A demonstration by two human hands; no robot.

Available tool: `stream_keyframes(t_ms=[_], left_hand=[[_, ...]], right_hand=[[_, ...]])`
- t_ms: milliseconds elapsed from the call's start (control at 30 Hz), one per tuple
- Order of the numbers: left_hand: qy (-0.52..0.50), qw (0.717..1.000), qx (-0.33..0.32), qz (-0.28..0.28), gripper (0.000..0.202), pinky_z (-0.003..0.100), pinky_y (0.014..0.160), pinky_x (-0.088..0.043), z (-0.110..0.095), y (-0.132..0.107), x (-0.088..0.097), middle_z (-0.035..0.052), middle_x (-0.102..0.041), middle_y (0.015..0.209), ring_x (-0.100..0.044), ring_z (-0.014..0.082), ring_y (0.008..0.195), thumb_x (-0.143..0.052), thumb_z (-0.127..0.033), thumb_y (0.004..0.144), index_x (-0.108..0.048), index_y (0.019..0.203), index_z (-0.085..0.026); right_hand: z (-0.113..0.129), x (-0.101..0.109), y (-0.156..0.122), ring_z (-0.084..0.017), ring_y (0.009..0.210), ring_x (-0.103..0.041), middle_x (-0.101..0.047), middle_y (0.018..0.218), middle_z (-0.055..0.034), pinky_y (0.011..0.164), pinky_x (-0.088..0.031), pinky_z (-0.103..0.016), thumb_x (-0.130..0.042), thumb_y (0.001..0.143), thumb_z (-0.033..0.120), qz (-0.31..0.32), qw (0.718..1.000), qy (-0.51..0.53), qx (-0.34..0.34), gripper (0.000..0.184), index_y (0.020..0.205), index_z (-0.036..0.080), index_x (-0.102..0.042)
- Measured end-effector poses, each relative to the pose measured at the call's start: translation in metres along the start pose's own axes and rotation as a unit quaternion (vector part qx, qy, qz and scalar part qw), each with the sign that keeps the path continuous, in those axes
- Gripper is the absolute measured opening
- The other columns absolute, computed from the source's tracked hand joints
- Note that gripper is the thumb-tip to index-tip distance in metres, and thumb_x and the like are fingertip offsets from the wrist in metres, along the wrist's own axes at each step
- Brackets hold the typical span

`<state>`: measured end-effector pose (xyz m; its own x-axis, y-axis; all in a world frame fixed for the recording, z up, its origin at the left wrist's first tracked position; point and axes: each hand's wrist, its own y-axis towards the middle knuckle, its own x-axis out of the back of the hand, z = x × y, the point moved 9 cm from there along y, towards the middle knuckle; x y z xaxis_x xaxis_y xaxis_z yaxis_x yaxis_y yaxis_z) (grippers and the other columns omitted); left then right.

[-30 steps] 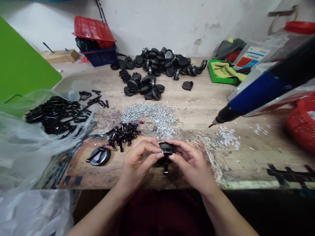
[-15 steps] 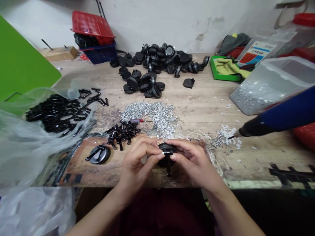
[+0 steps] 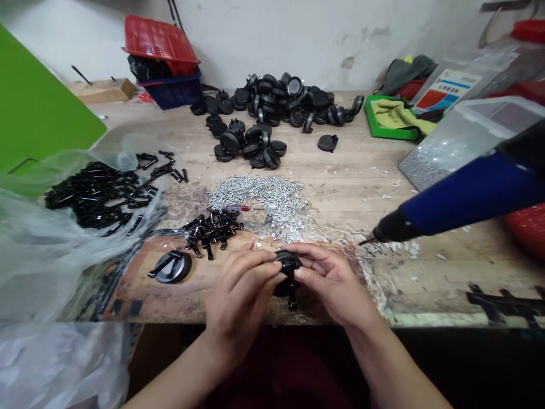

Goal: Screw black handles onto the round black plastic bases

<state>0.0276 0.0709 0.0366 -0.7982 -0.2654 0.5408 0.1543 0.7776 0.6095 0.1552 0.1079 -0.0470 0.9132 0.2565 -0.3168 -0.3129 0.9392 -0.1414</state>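
Note:
Near the table's front edge, a round black suction-cup base (image 3: 281,288) with a short black arm (image 3: 292,294) is held between both hands. My left hand (image 3: 238,287) is closed, its fingertips on the base's left side by the joint of the arm. My right hand (image 3: 334,281) wraps the right side, thumb at the joint and fingers behind. To the left lies a similar base with an arm (image 3: 172,267). Loose black arms (image 3: 215,230) are heaped just beyond my left hand. Small metal screws and nuts (image 3: 259,196) are spread behind them.
A blue electric screwdriver (image 3: 451,196) reaches in from the right, its bit close to my right hand. Black round bases (image 3: 272,102) pile up by the wall. A clear bag (image 3: 85,244) of black arms is at left. A clear plastic bin (image 3: 472,136) stands at right.
My left hand has turned and its fingers now lie over the joint on the base. The blue electric screwdriver has moved left, its bit closer to my right hand.

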Motion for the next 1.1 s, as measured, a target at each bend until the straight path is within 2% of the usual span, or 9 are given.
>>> stream_keyframes(t_ms=[200, 367, 467, 600, 700, 767, 833, 900, 1100], left_hand=[[0.027, 0.997, -0.026, 0.070, 0.042, 0.047, 0.103, -0.038, 0.002, -0.013, -0.011, 0.0093, -0.061, 0.120, -0.054, 0.0232, 0.113, -0.055, -0.007, 0.083, -0.053, 0.121, -0.025], [0.007, 0.986, -0.008, 0.169, 0.078, 0.053, 0.109, -0.028, 0.014, -0.024, -0.028, 0.0175, -0.036, 0.145, -0.027, 0.0332, 0.136, -0.064, -0.042, 0.079, -0.026, 0.143, -0.020], [0.013, 0.990, 0.036, 0.137, 0.082, 0.053, 0.109, -0.028, 0.026, -0.027, -0.026, 0.0160, -0.031, 0.148, -0.026, 0.0316, 0.137, -0.067, -0.037, 0.078, -0.020, 0.145, -0.026], [-0.087, 0.987, 0.130, 0.035, 0.057, 0.046, 0.104, -0.037, 0.051, -0.025, -0.009, 0.0108, -0.046, 0.135, -0.043, 0.0261, 0.127, -0.062, -0.019, 0.081, -0.042, 0.133, -0.028], [-0.301, 0.898, 0.319, -0.037, 0.037, 0.037, 0.079, -0.051, 0.093, -0.030, -0.004, 0.0108, -0.060, 0.114, -0.060, 0.0218, 0.095, -0.063, -0.028, 0.080, -0.058, 0.115, -0.018], [-0.455, 0.778, 0.427, -0.073, 0.029, 0.028, 0.058, -0.048, 0.113, -0.036, -0.012, 0.0087, -0.063, 0.099, -0.058, 0.0139, 0.071, -0.060, -0.032, 0.082, -0.061, 0.104, -0.014], [-0.544, 0.691, 0.465, -0.095, 0.025, 0.024, 0.052, -0.043, 0.121, -0.036, -0.017, 0.0058, -0.063, 0.094, -0.053, 0.0096, 0.063, -0.061, -0.032, 0.080, -0.062, 0.097, -0.014], [-0.574, 0.661, 0.472, -0.104, 0.023, 0.023, 0.052, -0.042, 0.124, -0.033, -0.018, 0.0037, -0.063, 0.093, -0.053, 0.0084, 0.062, -0.066, -0.029, 0.077, -0.062, 0.094, -0.015], [-0.560, 0.658, 0.495, -0.095, 0.022, 0.024, 0.054, -0.042, 0.126, -0.039, -0.025, 0.0014, -0.061, 0.085, -0.053, 0.0093, 0.063, -0.071, -0.027, 0.073, -0.061, 0.088, -0.014]], right_hand=[[-0.001, 0.001, 0.000, -0.017, 0.097, -0.066, -0.071, 0.104, -0.0027, 0.091, -0.051, -0.035, -0.071, 0.073, 0.020, -0.029, 0.999, 0.012, 0.000, 0.029, 0.102, 0.027, -0.068], [-0.010, -0.004, 0.001, -0.017, 0.095, -0.066, -0.070, 0.104, -0.0046, 0.089, -0.052, -0.033, -0.073, 0.072, 0.026, -0.067, 0.997, 0.043, -0.005, 0.030, 0.102, 0.024, -0.065], [-0.018, -0.019, 0.002, -0.015, 0.092, -0.066, -0.070, 0.103, -0.0039, 0.084, -0.052, -0.028, -0.074, 0.072, 0.027, -0.068, 0.995, 0.067, -0.018, 0.030, 0.099, 0.023, -0.061], [-0.009, -0.038, 0.011, -0.013, 0.078, -0.065, -0.070, 0.089, -0.0011, 0.072, -0.051, -0.025, -0.070, 0.075, 0.034, -0.036, 0.999, -0.032, -0.012, 0.027, 0.097, 0.022, -0.058], [0.018, -0.053, 0.031, -0.014, 0.068, -0.061, -0.067, 0.075, 0.0000, 0.064, -0.046, -0.026, -0.058, 0.085, 0.038, 0.017, 0.960, -0.275, 0.045, 0.017, 0.085, 0.022, -0.061], [0.038, -0.059, 0.053, -0.015, 0.070, -0.059, -0.065, 0.075, -0.0014, 0.066, -0.043, -0.028, -0.049, 0.091, 0.036, 0.010, 0.888, -0.445, 0.112, 0.024, 0.078, 0.021, -0.062], [0.050, -0.063, 0.081, -0.017, 0.081, -0.058, -0.065, 0.085, -0.0038, 0.072, -0.043, -0.028, -0.045, 0.093, 0.030, -0.018, 0.809, -0.568, 0.150, 0.022, 0.084, 0.020, -0.063], [0.048, -0.064, 0.113, -0.019, 0.091, -0.056, -0.064, 0.093, -0.0064, 0.079, -0.042, -0.030, -0.045, 0.092, 0.022, -0.036, 0.747, -0.649, 0.140, 0.020, 0.089, 0.020, -0.064], [0.021, -0.064, 0.175, -0.031, 0.101, -0.053, -0.062, 0.101, -0.0206, 0.086, -0.039, -0.042, -0.052, 0.083, 0.017, -0.054, 0.702, -0.707, 0.074, 0.017, 0.082, 0.010, -0.067]])
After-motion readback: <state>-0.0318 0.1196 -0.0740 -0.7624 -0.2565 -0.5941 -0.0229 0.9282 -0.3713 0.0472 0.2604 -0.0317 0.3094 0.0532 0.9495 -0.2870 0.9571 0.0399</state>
